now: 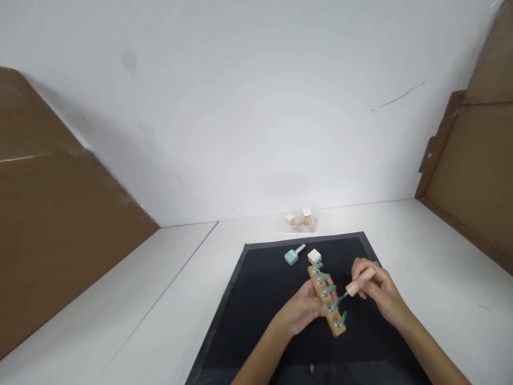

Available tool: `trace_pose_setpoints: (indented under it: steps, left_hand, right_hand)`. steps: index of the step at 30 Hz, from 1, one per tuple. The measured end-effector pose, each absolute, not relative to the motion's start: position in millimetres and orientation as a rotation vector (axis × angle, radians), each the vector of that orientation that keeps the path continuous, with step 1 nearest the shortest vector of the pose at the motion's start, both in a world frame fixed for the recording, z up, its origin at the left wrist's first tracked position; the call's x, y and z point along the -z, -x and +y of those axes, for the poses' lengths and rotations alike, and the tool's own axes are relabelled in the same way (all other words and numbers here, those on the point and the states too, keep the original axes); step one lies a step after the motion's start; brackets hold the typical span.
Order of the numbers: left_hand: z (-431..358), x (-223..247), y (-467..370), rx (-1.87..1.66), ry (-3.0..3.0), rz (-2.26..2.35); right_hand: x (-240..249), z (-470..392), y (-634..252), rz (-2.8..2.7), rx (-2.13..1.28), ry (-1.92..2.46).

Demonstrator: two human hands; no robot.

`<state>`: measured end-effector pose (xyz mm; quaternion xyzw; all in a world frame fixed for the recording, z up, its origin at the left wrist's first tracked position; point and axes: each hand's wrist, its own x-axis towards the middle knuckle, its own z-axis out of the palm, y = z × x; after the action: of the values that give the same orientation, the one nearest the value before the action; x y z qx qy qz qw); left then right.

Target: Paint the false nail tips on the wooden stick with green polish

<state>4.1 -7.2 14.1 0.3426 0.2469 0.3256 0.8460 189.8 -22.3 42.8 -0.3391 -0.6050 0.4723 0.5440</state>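
Observation:
My left hand (302, 310) is closed around a wooden nail-tip stand (339, 329), tilted above the black mat. Several green false nail tips (329, 289) stand along it on small round mounts. Between the fingers of my right hand (374, 286) is the pinkish-peach handle of a nail polish brush (360, 281). Its green bristle end touches, or nearly touches, a nail tip near the stand's lower end. Just beyond the stand's far end sits a white square bottle (314, 256), partly hidden by the far nail tip.
A pale-green bottle with a silvery cap (292, 257) lies on the black mat (256, 283). Behind the mat, a clear tray (298, 227) holds white and peach pieces. Cardboard panels (60, 214) flank the white table, and a white wall (256, 107) rises at the back.

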Motion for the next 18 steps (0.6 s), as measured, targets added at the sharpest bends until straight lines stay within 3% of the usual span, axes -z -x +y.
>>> trace_pose_setpoints:
  steps: [5, 18]
  left_hand:
    - [-7.2, -19.0, -7.1, -0.688, -0.715, 0.520]
    - [-6.6, -19.1, -8.5, -0.683, -0.691, 0.544]
  right_hand:
    - [-48.0, -25.6, -188.5, -1.495, -1.244, 0.741]
    - [-57.3, -25.4, -187.2, -1.605, -1.135, 0.771]
